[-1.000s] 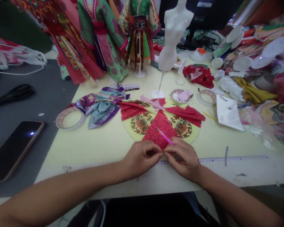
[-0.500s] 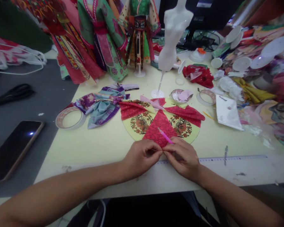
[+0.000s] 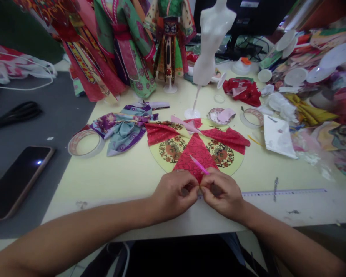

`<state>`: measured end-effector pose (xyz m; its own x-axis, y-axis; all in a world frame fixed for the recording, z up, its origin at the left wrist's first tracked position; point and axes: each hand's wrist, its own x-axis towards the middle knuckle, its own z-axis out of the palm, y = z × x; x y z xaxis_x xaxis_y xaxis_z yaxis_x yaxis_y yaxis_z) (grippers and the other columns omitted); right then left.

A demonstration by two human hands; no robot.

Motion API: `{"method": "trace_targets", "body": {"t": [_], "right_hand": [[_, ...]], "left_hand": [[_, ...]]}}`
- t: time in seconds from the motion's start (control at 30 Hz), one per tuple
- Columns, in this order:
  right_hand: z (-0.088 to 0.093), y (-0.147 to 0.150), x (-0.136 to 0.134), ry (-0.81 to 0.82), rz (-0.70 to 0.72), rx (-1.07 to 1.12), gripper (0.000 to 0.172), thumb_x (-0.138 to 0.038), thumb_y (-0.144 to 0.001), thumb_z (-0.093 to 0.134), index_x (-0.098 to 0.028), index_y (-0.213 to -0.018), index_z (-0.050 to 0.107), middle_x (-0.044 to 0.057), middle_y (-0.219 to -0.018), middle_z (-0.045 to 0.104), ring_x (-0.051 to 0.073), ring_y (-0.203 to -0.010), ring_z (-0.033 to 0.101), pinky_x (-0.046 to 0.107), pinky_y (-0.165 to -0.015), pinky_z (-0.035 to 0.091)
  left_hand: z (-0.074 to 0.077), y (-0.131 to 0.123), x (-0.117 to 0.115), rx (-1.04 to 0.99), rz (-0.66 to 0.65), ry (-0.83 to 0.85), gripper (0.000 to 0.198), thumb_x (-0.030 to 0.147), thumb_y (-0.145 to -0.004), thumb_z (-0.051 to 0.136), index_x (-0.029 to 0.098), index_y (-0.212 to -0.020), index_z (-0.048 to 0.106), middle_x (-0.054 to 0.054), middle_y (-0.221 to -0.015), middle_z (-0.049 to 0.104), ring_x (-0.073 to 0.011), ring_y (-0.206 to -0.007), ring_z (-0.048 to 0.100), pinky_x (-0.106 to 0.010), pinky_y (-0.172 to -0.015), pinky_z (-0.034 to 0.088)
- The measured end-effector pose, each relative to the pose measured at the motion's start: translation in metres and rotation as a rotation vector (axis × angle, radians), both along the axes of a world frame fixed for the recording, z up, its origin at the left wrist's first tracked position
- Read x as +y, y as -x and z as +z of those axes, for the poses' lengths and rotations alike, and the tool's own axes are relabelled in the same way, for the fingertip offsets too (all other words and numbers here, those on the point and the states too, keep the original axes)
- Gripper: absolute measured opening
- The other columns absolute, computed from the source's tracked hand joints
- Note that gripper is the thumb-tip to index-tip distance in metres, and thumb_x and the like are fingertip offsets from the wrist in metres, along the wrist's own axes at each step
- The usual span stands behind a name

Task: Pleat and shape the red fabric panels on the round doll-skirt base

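A small doll garment [image 3: 194, 152], red and yellow with dark floral rounds, lies spread on the table in front of me. My left hand [image 3: 177, 192] pinches its near red edge between thumb and forefinger. Fingertip to fingertip beside it, my right hand [image 3: 223, 192] pinches the same edge and also keeps a slim pink pen [image 3: 200, 165] by its forefinger. The pen's pale tip points up and left over the red panel. What exactly lies between the fingertips is too small to make out.
A ruler [image 3: 282, 192] lies along the front edge. Tape rolls [image 3: 85, 144] and a blue-purple doll garment [image 3: 129, 129] sit left; a phone [image 3: 19, 181] and black-handled scissors [image 3: 20, 112] beyond. A white mannequin [image 3: 212, 42] and dressed dolls [image 3: 127, 50] stand behind. Fabric scraps [image 3: 311, 104] heap right.
Both hands have shifted slightly toward me, drawing the pinched red edge with them. The pen has moved a little left. The rest lies as before.
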<state>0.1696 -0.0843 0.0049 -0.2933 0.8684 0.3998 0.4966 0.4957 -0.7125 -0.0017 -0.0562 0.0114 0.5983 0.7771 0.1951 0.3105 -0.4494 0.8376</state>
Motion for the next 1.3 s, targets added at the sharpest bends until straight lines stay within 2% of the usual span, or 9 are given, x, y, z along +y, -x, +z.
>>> {"method": "trace_targets", "body": {"t": [0.1, 0.23, 0.43, 0.67, 0.83, 0.97, 1.13, 1.3], "right_hand": [[0.003, -0.002, -0.002, 0.061, 0.038, 0.091, 0.011, -0.011, -0.075, 0.05, -0.019, -0.069, 0.049, -0.002, -0.059, 0.047, 0.011, -0.058, 0.047, 0.023, -0.054, 0.039], [0.008, -0.005, -0.004, 0.086, 0.04, 0.153, 0.009, -0.014, -0.079, 0.052, -0.019, -0.072, 0.053, 0.0, -0.063, 0.053, 0.013, -0.065, 0.053, 0.026, -0.061, 0.044], [0.009, -0.006, 0.001, 0.135, -0.069, 0.159, 0.007, -0.018, -0.082, 0.054, -0.019, -0.081, 0.061, 0.002, -0.073, 0.062, 0.013, -0.069, 0.057, 0.024, -0.061, 0.047], [0.007, -0.007, 0.002, 0.113, -0.111, 0.086, 0.014, -0.021, -0.083, 0.053, -0.021, -0.092, 0.063, 0.002, -0.079, 0.065, 0.015, -0.073, 0.06, 0.024, -0.062, 0.049], [0.006, -0.005, -0.001, 0.0, -0.079, -0.007, 0.025, -0.016, -0.083, 0.05, -0.022, -0.105, 0.059, 0.003, -0.078, 0.062, 0.014, -0.069, 0.057, 0.026, -0.06, 0.048], [-0.001, -0.004, -0.004, -0.091, -0.056, -0.122, 0.039, -0.011, -0.081, 0.05, -0.02, -0.118, 0.052, 0.005, -0.077, 0.057, 0.015, -0.067, 0.052, 0.028, -0.058, 0.045], [-0.01, -0.005, -0.006, -0.223, -0.009, -0.235, 0.053, -0.008, -0.078, 0.052, -0.021, -0.128, 0.043, 0.008, -0.088, 0.056, 0.02, -0.081, 0.053, 0.035, -0.068, 0.047], [-0.011, -0.003, -0.004, -0.343, 0.028, -0.297, 0.059, -0.004, -0.075, 0.053, -0.016, -0.131, 0.038, 0.009, -0.084, 0.057, 0.021, -0.086, 0.054, 0.04, -0.077, 0.049]], "left_hand": [[0.002, 0.002, 0.004, -0.01, 0.058, 0.023, 0.007, 0.014, -0.073, 0.052, 0.016, -0.068, 0.056, 0.001, -0.061, 0.058, -0.0092, -0.057, 0.052, -0.02, -0.057, 0.04], [0.007, 0.005, 0.012, -0.064, 0.209, 0.199, 0.008, 0.017, -0.076, 0.053, 0.015, -0.07, 0.058, 0.001, -0.063, 0.06, -0.0089, -0.058, 0.053, -0.019, -0.056, 0.042], [0.01, 0.004, 0.012, -0.287, 0.168, 0.577, 0.014, 0.027, -0.078, 0.059, 0.013, -0.077, 0.062, -0.003, -0.073, 0.066, -0.0116, -0.068, 0.061, -0.021, -0.065, 0.048], [0.009, 0.004, 0.014, -0.425, 0.186, 0.824, 0.019, 0.031, -0.078, 0.06, 0.012, -0.08, 0.06, -0.004, -0.076, 0.068, -0.0122, -0.071, 0.062, -0.025, -0.07, 0.05], [0.007, 0.002, 0.014, -0.506, 0.247, 1.012, 0.022, 0.025, -0.069, 0.069, 0.013, -0.083, 0.058, -0.002, -0.074, 0.067, -0.0106, -0.067, 0.062, -0.022, -0.065, 0.047], [0.007, 0.002, 0.013, -0.566, 0.273, 1.093, 0.024, 0.019, -0.065, 0.072, 0.013, -0.084, 0.058, -0.001, -0.076, 0.067, -0.0087, -0.068, 0.061, -0.02, -0.065, 0.046], [0.009, 0.002, 0.012, -0.584, 0.304, 1.104, 0.026, 0.014, -0.064, 0.072, 0.013, -0.085, 0.057, 0.0, -0.074, 0.066, -0.0074, -0.07, 0.061, -0.018, -0.069, 0.046], [0.01, 0.003, 0.012, -0.557, 0.307, 1.059, 0.026, 0.013, -0.065, 0.071, 0.013, -0.086, 0.057, 0.001, -0.069, 0.065, -0.0065, -0.065, 0.059, -0.017, -0.065, 0.045]]}}
